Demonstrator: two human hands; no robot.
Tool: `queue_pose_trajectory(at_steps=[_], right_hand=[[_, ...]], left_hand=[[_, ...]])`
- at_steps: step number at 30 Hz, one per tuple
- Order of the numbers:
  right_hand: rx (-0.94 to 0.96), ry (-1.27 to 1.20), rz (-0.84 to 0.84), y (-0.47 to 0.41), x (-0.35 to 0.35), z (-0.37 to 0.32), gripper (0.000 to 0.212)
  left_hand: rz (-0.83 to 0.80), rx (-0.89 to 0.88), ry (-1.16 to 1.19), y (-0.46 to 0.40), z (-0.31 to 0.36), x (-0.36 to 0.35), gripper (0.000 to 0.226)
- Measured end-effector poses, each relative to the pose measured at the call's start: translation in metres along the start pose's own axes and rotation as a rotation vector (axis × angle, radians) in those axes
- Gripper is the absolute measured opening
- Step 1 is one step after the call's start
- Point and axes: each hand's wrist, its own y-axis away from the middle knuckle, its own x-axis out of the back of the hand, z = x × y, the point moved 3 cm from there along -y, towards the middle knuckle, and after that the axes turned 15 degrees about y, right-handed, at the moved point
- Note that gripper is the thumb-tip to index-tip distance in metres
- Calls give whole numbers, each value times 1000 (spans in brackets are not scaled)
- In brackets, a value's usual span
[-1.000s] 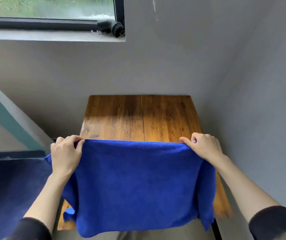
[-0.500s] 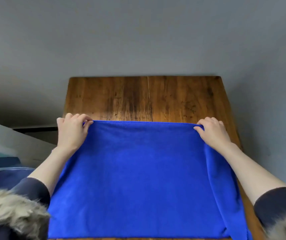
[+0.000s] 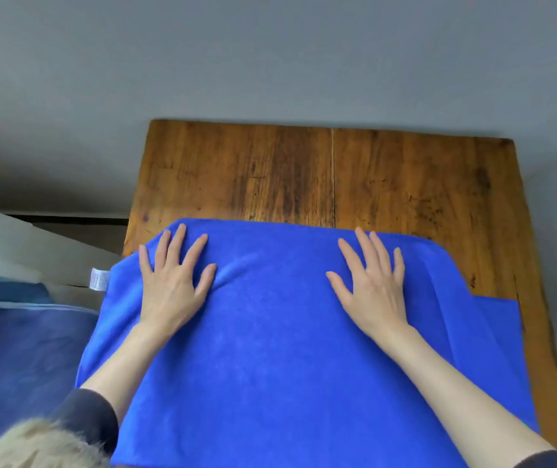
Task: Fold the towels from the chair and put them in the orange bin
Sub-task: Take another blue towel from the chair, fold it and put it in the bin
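Pressing flat with spread fingers, left hand (image 3: 172, 285) and right hand (image 3: 373, 288) rest on a plush blue towel (image 3: 270, 349) covering a grained wooden table (image 3: 304, 173); a white tag (image 3: 99, 279), possibly a care label, protrudes.

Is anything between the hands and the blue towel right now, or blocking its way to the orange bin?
Nothing lies between them: the left hand and right hand rest flat, fingers spread, directly on the blue towel spread over the wooden table. The orange bin is not in view, so that path cannot be judged.
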Motion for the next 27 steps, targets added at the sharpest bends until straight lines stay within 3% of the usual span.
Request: queue_pose_trajectory(at_steps=[3, 7, 10, 16, 23, 27], right_hand=[[73, 29, -65, 7, -19, -31, 66], [55, 114, -80, 11, -30, -35, 66], [43, 135, -79, 11, -30, -35, 65], [28, 152, -84, 12, -30, -35, 68], [-9, 126, -23, 14, -19, -61, 57], [131, 74, 25, 7, -6, -119, 55]], left_hand=[[16, 15, 9, -12, -13, 13, 60], [152, 26, 60, -35, -24, 43, 37], [62, 25, 56, -38, -33, 48, 23], [8, 316, 173, -30, -38, 55, 27], [153, 59, 138, -7, -16, 58, 22], [92, -1, 163, 10, -11, 52, 30]])
